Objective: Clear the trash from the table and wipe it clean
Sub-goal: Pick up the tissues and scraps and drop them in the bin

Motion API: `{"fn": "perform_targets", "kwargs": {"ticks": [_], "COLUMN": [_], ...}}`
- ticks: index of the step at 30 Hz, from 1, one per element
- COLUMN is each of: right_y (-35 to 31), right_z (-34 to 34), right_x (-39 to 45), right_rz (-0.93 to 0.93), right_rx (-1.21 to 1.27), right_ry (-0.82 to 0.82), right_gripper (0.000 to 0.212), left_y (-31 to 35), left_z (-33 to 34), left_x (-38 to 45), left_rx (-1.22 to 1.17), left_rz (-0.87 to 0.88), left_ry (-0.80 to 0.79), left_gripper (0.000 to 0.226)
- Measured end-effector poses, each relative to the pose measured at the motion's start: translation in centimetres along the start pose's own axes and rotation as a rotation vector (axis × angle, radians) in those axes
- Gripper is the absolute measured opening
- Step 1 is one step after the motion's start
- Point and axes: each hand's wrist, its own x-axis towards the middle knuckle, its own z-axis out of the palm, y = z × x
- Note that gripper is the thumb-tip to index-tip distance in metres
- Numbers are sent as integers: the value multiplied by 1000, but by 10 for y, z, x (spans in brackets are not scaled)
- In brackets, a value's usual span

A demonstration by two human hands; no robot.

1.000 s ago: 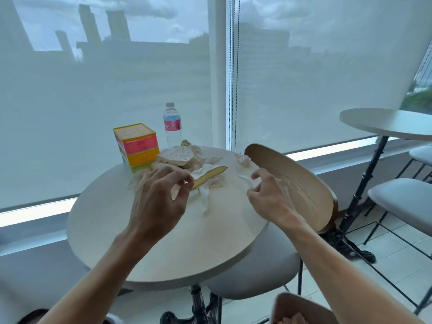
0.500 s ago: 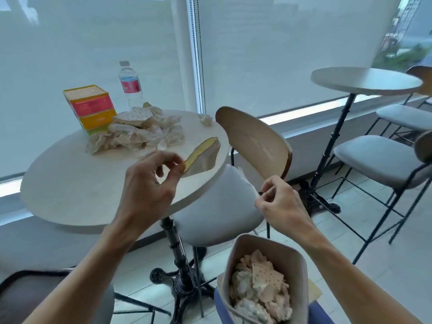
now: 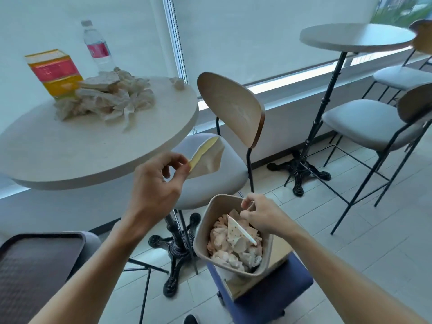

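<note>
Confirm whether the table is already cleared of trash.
No, a pile of crumpled napkins still lies on the table beside the box.

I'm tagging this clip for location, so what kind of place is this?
Probably a café or canteen seating area by a window. Two small round pedestal tables stand with matching chairs along a shaded window, and a brown serving tray rests nearby.

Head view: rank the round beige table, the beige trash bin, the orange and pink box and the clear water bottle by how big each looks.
1. Round beige table, by far the largest.
2. Beige trash bin; it sits closer to the camera, so its lead over the box is unsure.
3. Orange and pink box.
4. Clear water bottle, the smallest, partly hidden behind the crumpled paper pile.
</note>
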Motion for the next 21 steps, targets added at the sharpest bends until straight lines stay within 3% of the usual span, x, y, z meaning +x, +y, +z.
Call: {"fn": "perform_targets", "kwargs": {"ticks": [15,21], "right_y": [-5,-39], "right_z": [-28,-34], "right_x": [-1,3], "right_rz": [-177,-288], "right_rx": [142,102], "right_ry": [-54,-102], "right_gripper": [4,3], "left_y": [-56,-37], "left_z": [101,75], "left_x": [-82,-54], "left_rx": [182,194], "left_rz": [-365,-325], "left_ry": [-302,-317], "left_gripper": [13,11]}}
